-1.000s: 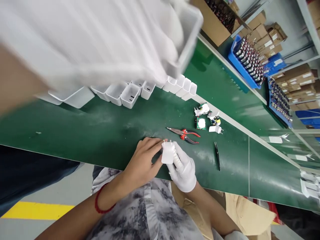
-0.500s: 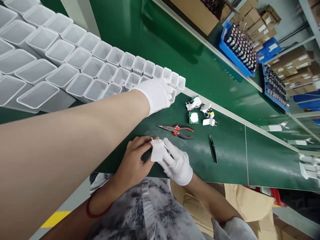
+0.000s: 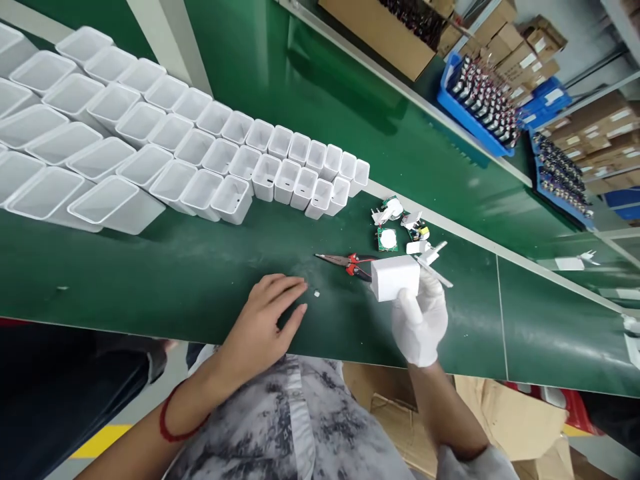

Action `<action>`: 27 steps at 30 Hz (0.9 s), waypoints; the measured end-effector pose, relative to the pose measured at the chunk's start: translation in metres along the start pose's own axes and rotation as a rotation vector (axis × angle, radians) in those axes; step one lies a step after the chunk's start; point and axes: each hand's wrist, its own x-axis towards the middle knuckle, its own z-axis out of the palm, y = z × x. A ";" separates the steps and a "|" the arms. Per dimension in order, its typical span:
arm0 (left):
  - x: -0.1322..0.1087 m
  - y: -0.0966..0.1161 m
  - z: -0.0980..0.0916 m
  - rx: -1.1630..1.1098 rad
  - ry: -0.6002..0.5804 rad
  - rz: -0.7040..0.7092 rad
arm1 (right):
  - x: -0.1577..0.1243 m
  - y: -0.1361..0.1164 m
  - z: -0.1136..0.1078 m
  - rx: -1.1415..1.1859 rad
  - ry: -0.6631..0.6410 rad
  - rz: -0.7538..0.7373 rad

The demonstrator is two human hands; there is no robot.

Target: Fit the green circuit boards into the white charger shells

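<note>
One light, rigid charger shell sits clenched in the gloved right hand, above the tabletop. Grasp its flat sides. Left hand rests released, flat.

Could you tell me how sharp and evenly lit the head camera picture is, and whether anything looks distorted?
Head view: evenly lit, soft shadows only; pale sheen on the green table; wide-angle stretch enlarges the white housings at left; right hand and its white charger body reasonably sharp; left hand clear.
</note>
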 end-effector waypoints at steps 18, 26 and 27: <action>0.013 -0.010 0.015 0.455 -0.053 0.467 | 0.237 0.045 -0.067 -0.582 0.173 -0.130; 0.017 -0.005 0.011 0.475 -0.142 0.467 | 0.304 0.090 -0.054 -0.890 0.128 -0.088; 0.017 -0.005 0.010 0.477 -0.151 0.465 | 0.306 0.095 -0.056 -0.920 0.113 -0.096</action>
